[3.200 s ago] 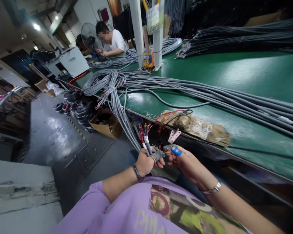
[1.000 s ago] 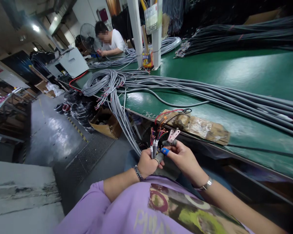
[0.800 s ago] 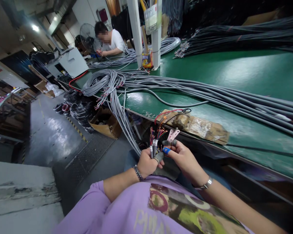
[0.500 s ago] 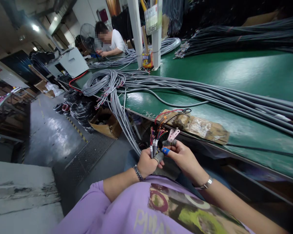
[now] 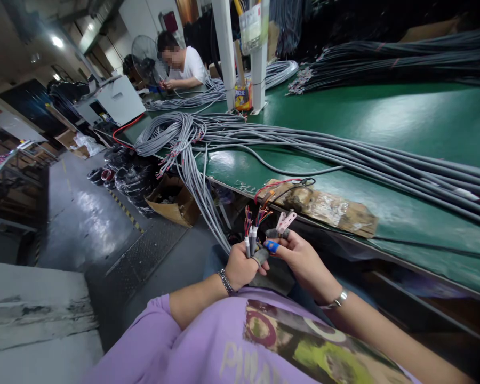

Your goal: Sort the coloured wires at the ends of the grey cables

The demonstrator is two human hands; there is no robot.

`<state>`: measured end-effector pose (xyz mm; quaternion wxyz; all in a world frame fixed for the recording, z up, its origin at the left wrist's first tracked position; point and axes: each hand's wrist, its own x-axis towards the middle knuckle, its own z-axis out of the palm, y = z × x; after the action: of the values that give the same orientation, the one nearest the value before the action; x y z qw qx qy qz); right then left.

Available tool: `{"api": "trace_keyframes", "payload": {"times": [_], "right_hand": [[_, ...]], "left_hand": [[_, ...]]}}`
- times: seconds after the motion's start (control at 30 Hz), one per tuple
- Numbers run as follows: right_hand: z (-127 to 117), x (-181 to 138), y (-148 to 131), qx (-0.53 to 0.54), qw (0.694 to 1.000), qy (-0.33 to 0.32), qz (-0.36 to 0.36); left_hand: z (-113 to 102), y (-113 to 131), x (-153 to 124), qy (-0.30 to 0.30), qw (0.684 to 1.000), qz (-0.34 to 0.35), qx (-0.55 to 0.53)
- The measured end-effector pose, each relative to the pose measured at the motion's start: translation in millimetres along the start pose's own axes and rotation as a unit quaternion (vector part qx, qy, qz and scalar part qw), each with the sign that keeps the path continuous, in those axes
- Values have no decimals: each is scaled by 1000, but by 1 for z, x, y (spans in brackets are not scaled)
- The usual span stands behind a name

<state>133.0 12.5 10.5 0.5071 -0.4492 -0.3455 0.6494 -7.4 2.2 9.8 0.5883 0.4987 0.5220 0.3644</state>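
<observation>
My left hand (image 5: 242,268) is closed round several grey cable ends (image 5: 252,248), which stand upright with fanned-out coloured wires (image 5: 257,218) at their tips. A grey cot covers its thumb. Close on its right, my right hand (image 5: 298,256) is pinched shut, with blue tape on the thumb and a grey cot on a finger. From it sticks up a small pink two-armed tool (image 5: 285,221) with holes in its arms. Its thumb and finger meet beside the wires; whether they also grip one is too small to tell.
Long grey cables (image 5: 304,141) lie across the green table (image 5: 404,114), some hanging over its edge. A taped wooden board (image 5: 336,212) with red and black leads lies at the near edge. A cardboard box (image 5: 172,205) stands on the floor. Across the table, a person (image 5: 192,66) works.
Both hands stay almost in place, with the same cable ends and pink tool. The coloured wires have shifted slightly, and the view has moved a little.
</observation>
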Motion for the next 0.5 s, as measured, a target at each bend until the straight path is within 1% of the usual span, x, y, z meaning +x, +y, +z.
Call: {"api": "trace_keyframes", "payload": {"times": [0.3,0.5], "right_hand": [[-3,2,5,8,1000,26,-11],[0,0,3,6,1000,2,5]], "left_hand": [[0,2,0,6,1000,-6,1],[0,0,0,3,1000,-7,7]]}}
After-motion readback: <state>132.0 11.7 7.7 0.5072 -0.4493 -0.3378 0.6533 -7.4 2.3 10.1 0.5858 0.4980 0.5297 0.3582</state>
